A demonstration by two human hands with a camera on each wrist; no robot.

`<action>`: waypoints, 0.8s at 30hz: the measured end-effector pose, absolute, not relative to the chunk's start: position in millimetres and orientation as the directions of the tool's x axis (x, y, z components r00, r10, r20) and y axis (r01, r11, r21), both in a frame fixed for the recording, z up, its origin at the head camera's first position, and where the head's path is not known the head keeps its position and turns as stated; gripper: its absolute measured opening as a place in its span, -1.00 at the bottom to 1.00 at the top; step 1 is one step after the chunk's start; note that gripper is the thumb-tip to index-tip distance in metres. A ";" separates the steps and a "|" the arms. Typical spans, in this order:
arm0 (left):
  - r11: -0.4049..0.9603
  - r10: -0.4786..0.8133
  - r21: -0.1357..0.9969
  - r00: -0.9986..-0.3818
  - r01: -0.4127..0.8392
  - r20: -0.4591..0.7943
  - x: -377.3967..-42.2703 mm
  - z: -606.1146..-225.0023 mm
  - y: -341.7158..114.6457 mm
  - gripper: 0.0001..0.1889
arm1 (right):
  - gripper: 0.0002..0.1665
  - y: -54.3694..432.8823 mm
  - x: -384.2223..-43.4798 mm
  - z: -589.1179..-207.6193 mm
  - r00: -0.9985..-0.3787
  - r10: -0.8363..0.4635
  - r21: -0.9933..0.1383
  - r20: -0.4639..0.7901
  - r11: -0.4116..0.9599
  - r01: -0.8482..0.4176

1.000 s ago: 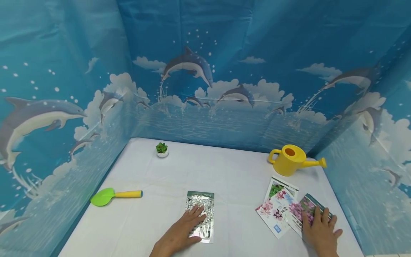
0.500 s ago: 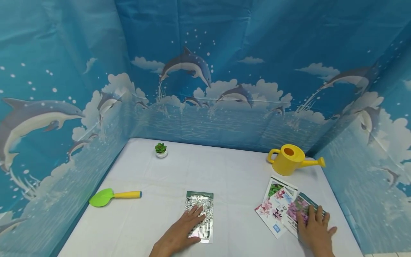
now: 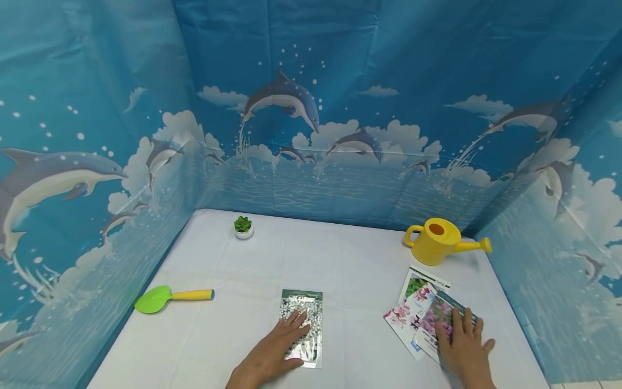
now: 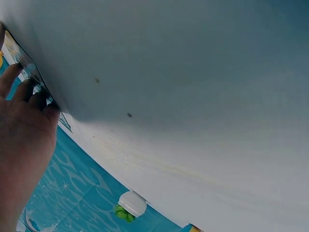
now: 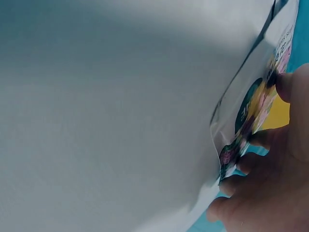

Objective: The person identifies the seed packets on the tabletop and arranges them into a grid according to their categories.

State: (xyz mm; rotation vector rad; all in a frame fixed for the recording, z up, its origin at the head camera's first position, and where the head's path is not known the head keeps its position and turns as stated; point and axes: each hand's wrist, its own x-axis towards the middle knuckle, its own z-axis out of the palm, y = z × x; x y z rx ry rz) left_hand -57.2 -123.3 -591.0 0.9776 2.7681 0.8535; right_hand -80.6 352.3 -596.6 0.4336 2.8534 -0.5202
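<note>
My left hand rests flat, fingers spread, on a seed packet with white flowers and a green top band. In the left wrist view, the fingers of my left hand lie on that packet. At the right, my right hand presses with extended fingers on a purple-pink flower packet. This packet overlaps a white packet with pink blossoms, which partly covers a packet showing green leaves. In the right wrist view, the fingertips of my right hand touch the packet's printed face.
A yellow watering can stands at the back right, beyond the packets. A small potted succulent sits at the back left. The toy trowel lies at the left on the white tablecloth. Dolphin-printed curtains enclose the table's back and sides.
My right hand has slid left with the purple-pink packet, which now covers more of the pink-blossom packet. My left hand stays on the white-flower packet.
</note>
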 end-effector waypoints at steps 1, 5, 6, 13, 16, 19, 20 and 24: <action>0.640 0.602 0.533 -0.792 0.553 0.100 -57.1 -590.9 -123.2 -0.21 | 0.06 350.6 -80.2 -596.5 -0.936 0.243 -0.310 -0.256 0.896 0.318; 0.639 0.603 0.540 -0.793 0.548 0.092 -56.5 -590.1 -123.9 -0.21 | 0.08 343.1 -79.2 -596.3 -0.937 0.235 -0.314 -0.257 0.897 0.311; 0.638 0.603 0.542 -0.793 0.546 0.089 -56.4 -590.0 -124.0 -0.21 | 0.08 341.5 -79.2 -596.5 -0.938 0.232 -0.311 -0.257 0.899 0.308; 0.633 0.604 0.547 -0.792 0.547 0.093 -56.9 -591.3 -124.0 -0.21 | 0.05 332.0 -79.0 -596.5 -0.947 0.207 -0.304 -0.244 0.911 0.278; 0.636 0.604 0.547 -0.792 0.544 0.086 -57.2 -591.6 -123.6 -0.21 | 0.07 328.0 -78.5 -594.9 -0.949 0.196 -0.311 -0.247 0.912 0.269; 0.637 0.601 0.560 -0.796 0.530 0.069 -57.3 -591.8 -123.8 -0.21 | 0.13 323.5 -78.0 -592.8 -0.949 0.181 -0.321 -0.259 0.910 0.261; 0.637 0.601 0.559 -0.796 0.530 0.070 -57.3 -592.0 -123.8 -0.20 | 0.15 321.7 -78.2 -592.3 -0.948 0.179 -0.319 -0.263 0.911 0.261; 0.631 0.604 0.553 -0.792 0.544 0.090 -56.8 -593.3 -124.0 -0.21 | 0.36 314.1 -79.9 -591.4 -0.942 0.180 -0.300 -0.283 0.916 0.265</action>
